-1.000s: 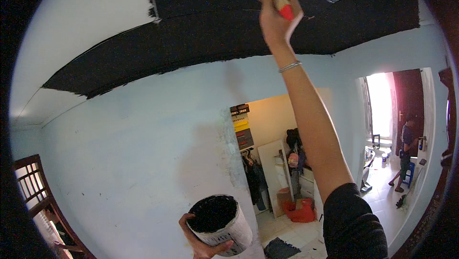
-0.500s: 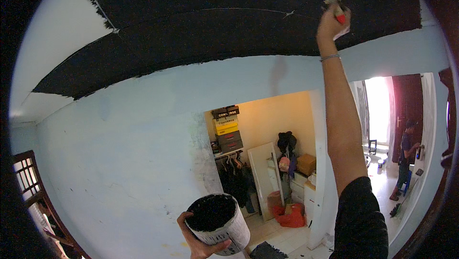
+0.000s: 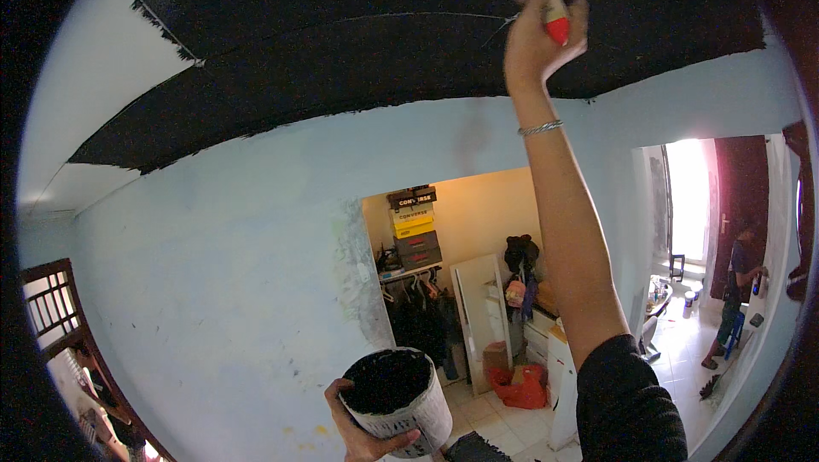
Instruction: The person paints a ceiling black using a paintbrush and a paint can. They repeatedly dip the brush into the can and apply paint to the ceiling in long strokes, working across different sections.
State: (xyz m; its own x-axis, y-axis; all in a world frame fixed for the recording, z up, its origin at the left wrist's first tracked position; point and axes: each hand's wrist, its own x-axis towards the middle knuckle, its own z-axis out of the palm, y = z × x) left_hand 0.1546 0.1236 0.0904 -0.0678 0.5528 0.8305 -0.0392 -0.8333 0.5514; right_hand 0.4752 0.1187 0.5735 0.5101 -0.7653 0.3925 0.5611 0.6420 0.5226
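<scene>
High overhead, my right hand [image 3: 546, 40] is closed round a paintbrush [image 3: 556, 20] with a pale handle and a red tip. Its bristle end is dark and smeared by motion against the ceiling [image 3: 341, 52], which is coated black over most of the visible area; whether the bristles touch it I cannot tell. Low in the middle, my left hand [image 3: 367, 428] grips a white paint bucket [image 3: 418, 424] by its side, thumb across the front and fingers behind. Black paint [image 3: 386, 379] shows inside the bucket, and dark smears mark its outside.
A pale blue wall [image 3: 213, 274] stands ahead. Its opening shows stacked shoe boxes [image 3: 416, 221], hanging clothes [image 3: 418, 313], a leaning white panel [image 3: 480, 317] and a red plastic bag [image 3: 519, 387]. Through a doorway at right, another person [image 3: 740, 283] stands by a door. A barred window [image 3: 49, 302] is at left.
My right hand and the brush have moved left and up across the ceiling. The view has shifted slightly; my left hand still holds the bucket low down.
</scene>
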